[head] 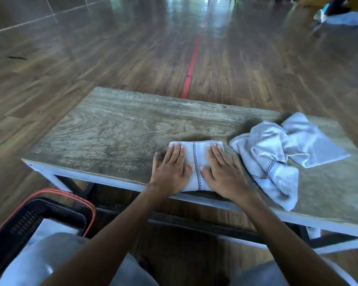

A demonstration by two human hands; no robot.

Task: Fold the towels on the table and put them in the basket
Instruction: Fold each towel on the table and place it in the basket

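A folded light-grey towel (196, 162) with a dark checked stripe lies near the front edge of the wooden table (112, 131). My left hand (171, 172) presses flat on its left half and my right hand (223, 174) presses flat on its right half, fingers straight. A crumpled towel (273, 162) of the same kind lies just to the right, with another towel (314, 145) partly under it. The black basket (25, 221) with an orange rim stands on the floor at the lower left, a folded towel (50, 228) inside it.
The table's left and far parts show bare wood. A red line (192, 65) runs along the wooden floor beyond the table. My knees fill the bottom of the view, next to the basket. Pale cloth lies on the floor at the far right.
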